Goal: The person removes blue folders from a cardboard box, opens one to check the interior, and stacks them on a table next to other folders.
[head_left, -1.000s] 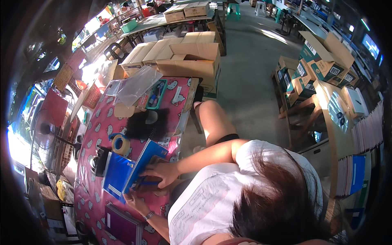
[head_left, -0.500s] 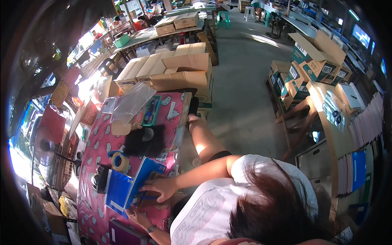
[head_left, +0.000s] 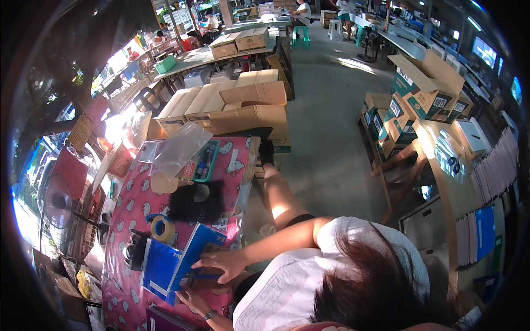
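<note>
Blue spiral notebooks (head_left: 162, 262) lie overlapping on the pink patterned table cover, a white coil running along one edge. My right hand (head_left: 225, 263) rests at the right side of the notebooks, fingers spread, above a brownish flat thing I cannot make out. At the near corner my left hand (head_left: 193, 301), a watch on its wrist, has its fingertips closed on the notebook's edge. Just beyond the notebooks sits a roll of tan tape (head_left: 163, 228). A dark purple notebook stack (head_left: 165, 320) lies near the lower edge, partly cut off.
Farther up the table are a black fuzzy piece (head_left: 196, 203), a clear plastic sheet (head_left: 179, 149) and a teal tray (head_left: 208, 160) of small items. Open cardboard boxes (head_left: 251, 118) stand past its end. At right are shelves with stacked notebooks (head_left: 476, 234) and more boxes.
The view has tilted slightly, so the table appears lower. My right hand has shifted a little rightward with its fingers arched. The notebooks have hardly moved.
</note>
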`<state>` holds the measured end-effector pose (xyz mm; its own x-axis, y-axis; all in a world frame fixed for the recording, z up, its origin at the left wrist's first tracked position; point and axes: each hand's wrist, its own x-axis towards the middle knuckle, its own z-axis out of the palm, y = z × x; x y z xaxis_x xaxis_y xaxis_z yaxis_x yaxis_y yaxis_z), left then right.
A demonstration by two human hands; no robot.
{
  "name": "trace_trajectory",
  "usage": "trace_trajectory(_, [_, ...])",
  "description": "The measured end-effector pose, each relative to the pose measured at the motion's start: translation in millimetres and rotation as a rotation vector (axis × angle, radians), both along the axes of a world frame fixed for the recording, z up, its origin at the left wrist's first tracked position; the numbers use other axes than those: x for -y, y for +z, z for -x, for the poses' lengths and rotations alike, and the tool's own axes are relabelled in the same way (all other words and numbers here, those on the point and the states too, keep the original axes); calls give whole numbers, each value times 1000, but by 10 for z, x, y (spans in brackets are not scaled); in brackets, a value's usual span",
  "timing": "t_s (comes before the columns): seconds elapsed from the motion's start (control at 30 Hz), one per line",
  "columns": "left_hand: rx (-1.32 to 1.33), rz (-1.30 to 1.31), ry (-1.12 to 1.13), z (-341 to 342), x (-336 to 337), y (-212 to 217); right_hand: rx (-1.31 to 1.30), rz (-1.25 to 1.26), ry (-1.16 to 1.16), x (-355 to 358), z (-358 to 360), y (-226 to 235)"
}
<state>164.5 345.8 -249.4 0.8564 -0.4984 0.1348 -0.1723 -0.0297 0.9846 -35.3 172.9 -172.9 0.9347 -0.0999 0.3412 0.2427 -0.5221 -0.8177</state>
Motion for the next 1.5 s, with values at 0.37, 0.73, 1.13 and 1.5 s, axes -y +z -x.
trace_trajectory(0.37, [234, -260, 314, 345, 302, 61, 116, -116, -47, 229, 372, -105])
trace_trajectory(0.73, [363, -243, 418, 785, 470, 48, 140, -156, -157, 547, 238, -241])
trace_trajectory(1.13, [482, -135, 195, 532, 23, 285, 171, -71, -144, 616, 253, -131])
trace_trajectory(1.5, [315, 1, 183, 437, 76, 580, 184, -22, -46, 397, 224, 45])
